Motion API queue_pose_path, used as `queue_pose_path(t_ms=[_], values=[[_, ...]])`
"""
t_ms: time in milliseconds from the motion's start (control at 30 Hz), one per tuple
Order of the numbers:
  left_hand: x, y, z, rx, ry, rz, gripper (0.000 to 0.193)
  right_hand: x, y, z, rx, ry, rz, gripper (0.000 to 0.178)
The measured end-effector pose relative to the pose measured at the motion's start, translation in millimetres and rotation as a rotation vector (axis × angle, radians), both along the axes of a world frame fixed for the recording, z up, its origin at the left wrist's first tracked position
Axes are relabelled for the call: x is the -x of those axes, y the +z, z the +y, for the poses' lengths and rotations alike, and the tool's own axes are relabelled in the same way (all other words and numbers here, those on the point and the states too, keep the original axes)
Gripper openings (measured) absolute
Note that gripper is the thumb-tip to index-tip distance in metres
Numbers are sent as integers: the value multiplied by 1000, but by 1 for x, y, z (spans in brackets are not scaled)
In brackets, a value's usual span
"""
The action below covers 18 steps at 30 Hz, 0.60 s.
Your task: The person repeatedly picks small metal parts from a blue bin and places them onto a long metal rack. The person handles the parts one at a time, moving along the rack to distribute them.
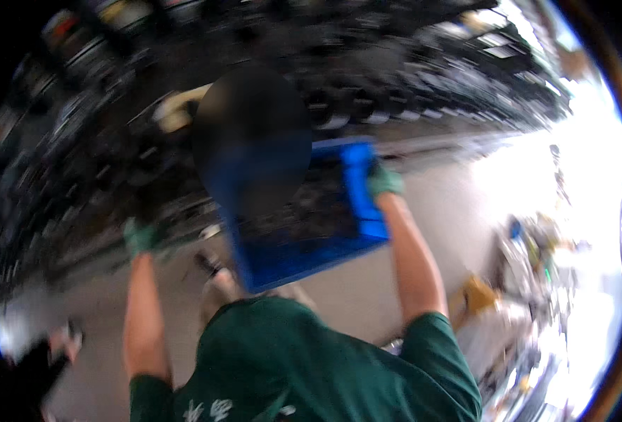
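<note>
A blue plastic crate [319, 267] hangs tilted in front of my body, with dark items [325, 207] inside that are too blurred to name. My right hand [384, 181], in a green glove, is closed on the crate's right wall. Off to the left, apart from the crate, my gloved left hand [140, 237] reaches toward the dark rack; motion smears its fingers. A dark round blot covers the crate's far left part.
Beyond the crate runs a long dark rack [367, 70] of blurred black parts. A person in black [40, 366] shows at the lower left. Bags and a yellow item [478, 295] are heaped on the grey floor [346, 302] at right.
</note>
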<state>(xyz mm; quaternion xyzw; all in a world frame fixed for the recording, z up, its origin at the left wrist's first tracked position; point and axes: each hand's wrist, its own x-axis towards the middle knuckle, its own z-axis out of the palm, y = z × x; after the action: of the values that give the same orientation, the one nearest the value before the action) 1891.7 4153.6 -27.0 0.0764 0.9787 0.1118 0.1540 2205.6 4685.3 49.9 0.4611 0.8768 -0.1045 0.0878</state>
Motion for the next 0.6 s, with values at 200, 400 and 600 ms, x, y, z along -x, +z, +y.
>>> queue_pose_path(t_ms=[200, 400, 600], values=[[2, 1, 9, -986, 238, 124, 57, -54, -14, 43, -102, 45, 46, 53], [3, -4, -13, -1752, 646, -128, 55, -59, -35, 75, -21, 11, 212, 63], [-27, 43, 1, -1860, 622, -458, 53, -35, -1, 42, 98, -158, 147, 66]])
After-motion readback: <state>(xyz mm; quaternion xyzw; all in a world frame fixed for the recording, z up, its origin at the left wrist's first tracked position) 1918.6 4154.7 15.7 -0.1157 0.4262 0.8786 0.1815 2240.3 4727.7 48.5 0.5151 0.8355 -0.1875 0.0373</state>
